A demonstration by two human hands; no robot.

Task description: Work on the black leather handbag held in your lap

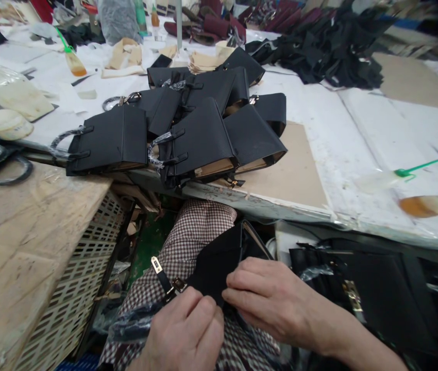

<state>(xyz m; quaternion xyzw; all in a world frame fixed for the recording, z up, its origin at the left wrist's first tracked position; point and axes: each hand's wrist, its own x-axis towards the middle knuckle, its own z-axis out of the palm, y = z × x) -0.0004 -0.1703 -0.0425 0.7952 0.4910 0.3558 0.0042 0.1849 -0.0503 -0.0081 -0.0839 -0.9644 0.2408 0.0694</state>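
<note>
Cluttered white table [358, 149] carries finished black handbags [188, 134] stacked near its edge. Below it, on the checked lap [196, 232], a black bag piece [219, 268] lies steadied: left hand [188, 330] and right hand [269, 299] both pinch its edge, grip closed on it.

Black handbags [188, 134] piled on a white table [358, 154]. Brown-and-white checked trousers [191, 232] under a black bag [219, 268] with a gold clasp [157, 265]. Green-capped amber bottle [431, 204].

bag wkshop, stacked black handbags [188, 129], worktable [358, 154]
</note>
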